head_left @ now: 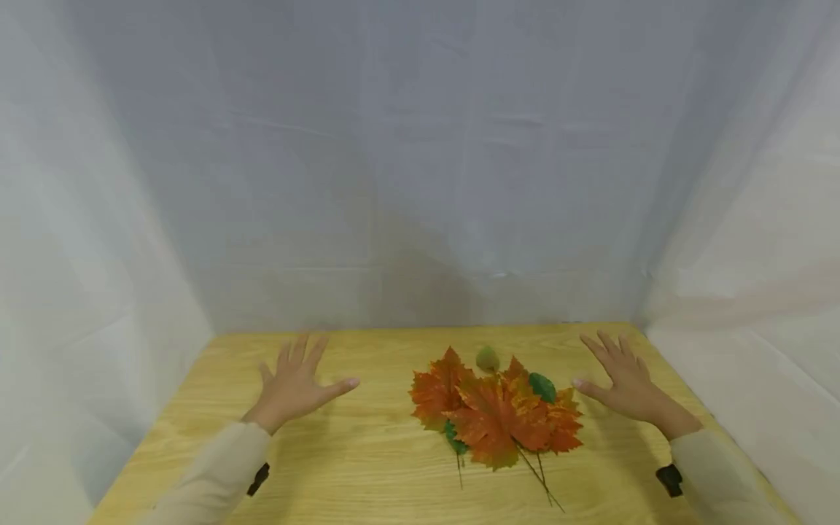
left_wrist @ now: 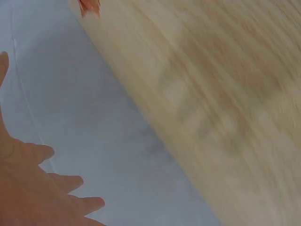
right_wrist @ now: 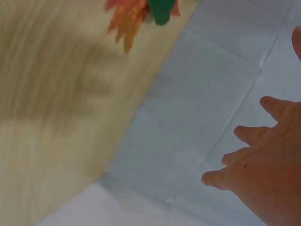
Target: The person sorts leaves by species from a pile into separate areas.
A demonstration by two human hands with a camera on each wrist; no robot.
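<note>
A bunch of artificial maple leaves (head_left: 488,419), orange and red with thin dark stems, lies on the wooden table (head_left: 367,467) right of the middle. Two green leaves and a pale green round piece (head_left: 488,359) show among it. To the left, my left hand (head_left: 292,386) is held over the table with fingers spread, holding nothing. My right hand (head_left: 626,386), also spread and without anything in it, hovers just right of the bunch, its thumb pointing toward the leaves. Both wrist views show the hands raised, with only an edge of the leaves at the top.
White sheeting hangs behind the table as a back wall (head_left: 420,182), with more on the left side (head_left: 79,292) and right side (head_left: 755,292). A dark strap piece (head_left: 669,481) sits at the right wrist and another (head_left: 259,479) at the left.
</note>
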